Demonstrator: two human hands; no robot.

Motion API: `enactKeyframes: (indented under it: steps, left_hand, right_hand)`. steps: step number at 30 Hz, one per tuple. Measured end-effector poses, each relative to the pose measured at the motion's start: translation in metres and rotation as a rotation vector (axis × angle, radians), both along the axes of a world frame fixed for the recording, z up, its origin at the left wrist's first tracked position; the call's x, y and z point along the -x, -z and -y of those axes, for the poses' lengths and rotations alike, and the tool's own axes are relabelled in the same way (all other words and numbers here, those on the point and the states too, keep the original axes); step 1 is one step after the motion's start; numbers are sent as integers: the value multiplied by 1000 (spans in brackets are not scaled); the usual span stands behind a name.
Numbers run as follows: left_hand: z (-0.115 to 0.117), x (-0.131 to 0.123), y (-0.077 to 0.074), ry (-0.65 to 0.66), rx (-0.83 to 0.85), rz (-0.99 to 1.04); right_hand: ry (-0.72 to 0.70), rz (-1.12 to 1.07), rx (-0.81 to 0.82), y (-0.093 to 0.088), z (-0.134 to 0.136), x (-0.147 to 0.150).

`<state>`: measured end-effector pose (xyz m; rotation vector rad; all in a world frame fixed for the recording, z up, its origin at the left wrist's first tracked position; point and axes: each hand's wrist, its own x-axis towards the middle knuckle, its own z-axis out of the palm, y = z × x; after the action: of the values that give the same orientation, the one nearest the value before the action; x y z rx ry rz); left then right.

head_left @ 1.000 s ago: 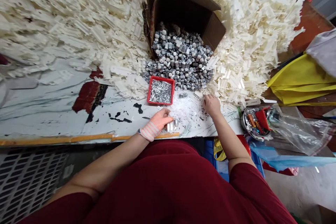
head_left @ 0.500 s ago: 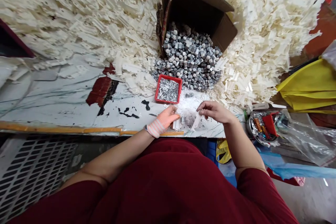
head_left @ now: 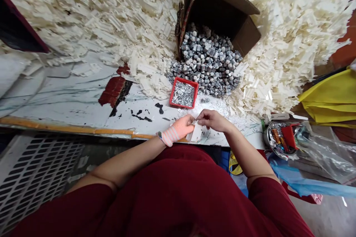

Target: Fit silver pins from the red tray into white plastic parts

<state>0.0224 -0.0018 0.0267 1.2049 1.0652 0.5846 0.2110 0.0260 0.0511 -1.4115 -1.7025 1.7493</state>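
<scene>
My left hand [head_left: 180, 127], in an orange glove with a striped cuff, and my right hand [head_left: 214, 120] meet low in the view near the table's front edge. Both pinch a small white plastic part [head_left: 196, 132] between them. Its far side is partly hidden by my fingers. Just beyond my hands sits a red tray [head_left: 186, 80] filled with thin silver metal pins. A heap of grey hexagonal metal pieces [head_left: 205, 63] spills from a cardboard box [head_left: 246, 37] lying on its side.
Loose white plastic parts [head_left: 278, 63] are heaped on both sides of the box. The scuffed white table top [head_left: 66, 103] has an orange strip along its edge. To the right lie a yellow cloth [head_left: 328, 96], a metal bowl [head_left: 279, 139] of small tools and a clear plastic bag [head_left: 328, 152].
My right hand has moved in from the heap's edge to join my left hand. Both now hold the white part together. The view has shifted, so the table contents sit further right.
</scene>
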Motion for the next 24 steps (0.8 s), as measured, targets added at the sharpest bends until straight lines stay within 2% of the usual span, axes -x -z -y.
enactKeyframes:
  steps: [4, 8, 11, 15, 20, 24]
  left_hand:
    - [2, 2, -3, -9, 124, 130]
    - [3, 1, -2, -83, 3, 20]
    - [3, 1, -2, -110, -58, 68]
    - [4, 2, -5, -87, -139, 116]
    - [10, 5, -11, -104, -257, 55]
    - [11, 8, -13, -106, -251, 43]
  right_hand:
    - [63, 13, -17, 6, 4, 5]
    - [116, 78, -146, 7, 3, 7]
    - [137, 137, -276, 6, 3, 5]
    - [-26, 55, -218, 9, 11, 9]
    - [70, -54, -235, 11, 25, 23]
    - [29, 60, -421, 1, 24, 26]
